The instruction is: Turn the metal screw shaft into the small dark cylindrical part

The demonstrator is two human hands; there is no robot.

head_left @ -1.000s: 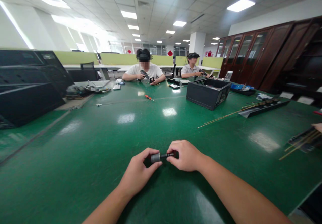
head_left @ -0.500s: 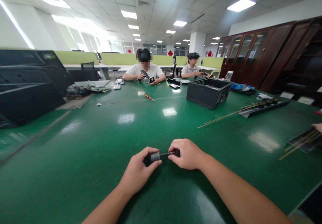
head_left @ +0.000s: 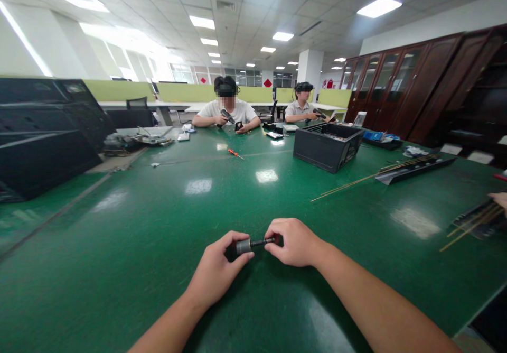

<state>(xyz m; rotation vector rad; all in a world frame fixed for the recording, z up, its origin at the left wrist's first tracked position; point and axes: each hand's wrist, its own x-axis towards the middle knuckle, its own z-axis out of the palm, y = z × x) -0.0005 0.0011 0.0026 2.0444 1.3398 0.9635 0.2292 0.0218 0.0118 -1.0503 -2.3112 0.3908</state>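
Observation:
My left hand grips a small grey metal cylinder between thumb and fingers. From its right side runs a thin dark shaft, lying nearly level. My right hand pinches the far end of that shaft with thumb and fingertips, where a short metallic end piece shows. Both hands are held close together over the green table, low in the picture. What exactly the cylinder belongs to I cannot make out, since my fingers cover part of it.
Ahead lies an orange screwdriver. A black computer case sits ahead right, with thin rods nearer. Dark equipment stands left. Two people work across the table. Another person's hand shows at the right edge.

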